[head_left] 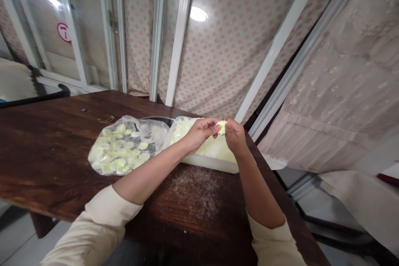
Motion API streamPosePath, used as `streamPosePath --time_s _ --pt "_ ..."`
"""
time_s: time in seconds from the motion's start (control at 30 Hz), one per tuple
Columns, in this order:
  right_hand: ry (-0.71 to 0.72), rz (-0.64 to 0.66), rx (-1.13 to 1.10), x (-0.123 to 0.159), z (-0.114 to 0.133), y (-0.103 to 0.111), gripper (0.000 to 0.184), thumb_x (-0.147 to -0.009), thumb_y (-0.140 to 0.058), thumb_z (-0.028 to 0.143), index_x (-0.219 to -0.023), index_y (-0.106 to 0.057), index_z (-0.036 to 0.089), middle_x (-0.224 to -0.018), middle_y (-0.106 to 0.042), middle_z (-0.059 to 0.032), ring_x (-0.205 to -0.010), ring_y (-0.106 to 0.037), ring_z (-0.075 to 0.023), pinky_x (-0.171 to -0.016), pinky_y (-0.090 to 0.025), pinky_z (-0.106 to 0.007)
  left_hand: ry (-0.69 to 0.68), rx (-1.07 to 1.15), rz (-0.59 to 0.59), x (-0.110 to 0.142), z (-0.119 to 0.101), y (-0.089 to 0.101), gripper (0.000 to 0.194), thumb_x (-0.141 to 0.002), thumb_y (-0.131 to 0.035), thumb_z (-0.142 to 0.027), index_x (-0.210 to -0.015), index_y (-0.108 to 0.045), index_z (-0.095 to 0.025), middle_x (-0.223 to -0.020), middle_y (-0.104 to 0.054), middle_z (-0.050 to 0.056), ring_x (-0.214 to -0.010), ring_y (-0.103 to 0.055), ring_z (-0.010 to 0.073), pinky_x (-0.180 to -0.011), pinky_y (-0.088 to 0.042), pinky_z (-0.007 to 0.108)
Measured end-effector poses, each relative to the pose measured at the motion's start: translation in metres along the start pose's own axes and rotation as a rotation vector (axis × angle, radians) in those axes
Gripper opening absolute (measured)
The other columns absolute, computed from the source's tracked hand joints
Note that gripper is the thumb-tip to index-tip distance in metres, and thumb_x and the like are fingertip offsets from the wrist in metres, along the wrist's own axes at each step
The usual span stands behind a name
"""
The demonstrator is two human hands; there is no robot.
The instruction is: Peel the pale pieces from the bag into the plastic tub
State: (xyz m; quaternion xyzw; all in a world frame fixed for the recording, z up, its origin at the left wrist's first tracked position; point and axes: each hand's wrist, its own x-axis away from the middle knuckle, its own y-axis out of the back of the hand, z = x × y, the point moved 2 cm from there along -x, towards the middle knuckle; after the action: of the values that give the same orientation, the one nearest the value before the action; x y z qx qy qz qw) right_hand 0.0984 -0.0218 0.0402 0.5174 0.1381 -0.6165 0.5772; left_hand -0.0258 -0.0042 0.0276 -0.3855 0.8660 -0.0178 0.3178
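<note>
Between both hands, above a white tray (208, 163), is a small flower-shaped piece (221, 127), white with a yellow-green middle. My left hand (201, 133) pinches its left side with thumb and fingers. On the other side, the fingers of my right hand (234, 135) are closed on its edge. Pale yellow-green and white material fills the tray, partly covered by my hands and forearms. Left of the tray lies a clear plastic bag (151, 131) holding several similar pale, scalloped pieces (120, 156).
The dark wooden table (40, 145) has white crumbs (196, 191) strewn in front of the tray. A dark round rim (158, 119) shows behind the bag. A thin string (106, 120) lies at the back left. Framed glass panels with dotted curtains (224, 50) stand behind the table.
</note>
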Motion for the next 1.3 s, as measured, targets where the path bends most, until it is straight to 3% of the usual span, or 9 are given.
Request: streamPosePath --time_s 0.27,0.43,0.57,0.67,0.77,0.93,1.17,1.3 --pt "-0.009 -0.01 -0.095 0.0 -0.006 -0.003 0.047 -0.082 -0.032 0.057 -0.056 -0.04 0.02 -0.055 -0.04 0.0012 -0.051 -0.037 -0.0097 -0.052 -0.033 -0.025 0.013 0.037 -0.023 0.001 0.001 -0.001 0.024 -0.064 -0.067 -0.033 -0.077 -0.062 -0.014 -0.07 -0.052 0.0 -0.064 -0.044 0.0065 -0.059 -0.035 0.021" --pt "-0.078 -0.033 -0.115 0.001 -0.012 -0.004 0.044 -0.083 -0.034 0.054 -0.057 -0.04 0.019 -0.054 -0.04 0.002 -0.051 -0.038 -0.0091 -0.051 -0.034 -0.024 0.007 -0.167 0.014 -0.004 -0.002 0.005 0.025 -0.065 -0.066 -0.035 -0.074 -0.06 -0.013 -0.068 -0.055 0.0 -0.058 -0.044 0.0054 -0.057 -0.036 0.021" --pt "-0.159 -0.058 -0.175 0.0 -0.02 -0.004 0.041 -0.082 -0.036 0.054 -0.062 -0.044 0.019 -0.057 -0.041 0.0024 -0.053 -0.04 -0.0088 -0.051 -0.035 -0.023 0.072 -0.167 -0.079 -0.007 0.003 0.008 0.029 -0.06 -0.07 -0.035 -0.074 -0.06 -0.011 -0.066 -0.057 0.001 -0.055 -0.045 0.0049 -0.053 -0.037 0.02" --pt "-0.2 -0.075 -0.184 -0.001 -0.024 -0.006 0.035 -0.081 -0.041 0.051 -0.067 -0.048 0.019 -0.06 -0.043 0.0026 -0.055 -0.043 -0.0086 -0.053 -0.037 -0.023 0.099 -0.141 -0.223 -0.007 0.008 0.011 0.031 -0.056 -0.072 -0.033 -0.073 -0.059 -0.011 -0.062 -0.057 0.0 -0.052 -0.045 0.0043 -0.051 -0.036 0.02" --pt "-0.302 -0.088 -0.304 -0.003 -0.028 -0.011 0.031 -0.078 -0.048 0.05 -0.07 -0.047 0.02 -0.062 -0.046 0.0031 -0.057 -0.045 -0.008 -0.055 -0.04 -0.022 0.064 -0.208 -0.337 -0.007 0.009 0.014 0.029 -0.053 -0.073 -0.03 -0.07 -0.058 -0.012 -0.057 -0.056 -0.001 -0.05 -0.046 0.0052 -0.05 -0.037 0.021" --pt "-0.473 -0.075 -0.519 -0.004 -0.025 -0.021 0.032 -0.074 -0.052 0.05 -0.073 -0.05 0.018 -0.064 -0.051 0.0017 -0.057 -0.047 -0.0076 -0.055 -0.041 -0.023 -0.041 -0.343 -0.398 -0.008 0.004 0.018 0.025 -0.053 -0.073 -0.028 -0.067 -0.059 -0.012 -0.056 -0.055 -0.003 -0.051 -0.047 0.0055 -0.051 -0.037 0.02" --pt "-0.47 -0.186 -0.369 0.0 -0.024 -0.024 0.034 -0.078 -0.047 0.05 -0.067 -0.048 0.018 -0.055 -0.045 0.0033 -0.051 -0.042 -0.007 -0.05 -0.036 -0.022 -0.092 -0.37 -0.412 -0.005 0.011 0.016 0.022 -0.056 -0.072 -0.03 -0.063 -0.058 -0.013 -0.059 -0.06 0.0 -0.055 -0.053 0.0091 -0.055 -0.041 0.024" --pt "-0.49 -0.155 -0.35 0.001 -0.025 -0.024 0.038 -0.078 -0.047 0.052 -0.061 -0.043 0.018 -0.05 -0.039 0.0046 -0.047 -0.036 -0.0063 -0.047 -0.029 -0.022 -0.127 -0.361 -0.378 -0.003 0.014 0.012 0.023 -0.056 -0.072 -0.029 -0.06 -0.056 -0.014 -0.059 -0.06 0.001 -0.057 -0.055 0.0097 -0.057 -0.042 0.024"
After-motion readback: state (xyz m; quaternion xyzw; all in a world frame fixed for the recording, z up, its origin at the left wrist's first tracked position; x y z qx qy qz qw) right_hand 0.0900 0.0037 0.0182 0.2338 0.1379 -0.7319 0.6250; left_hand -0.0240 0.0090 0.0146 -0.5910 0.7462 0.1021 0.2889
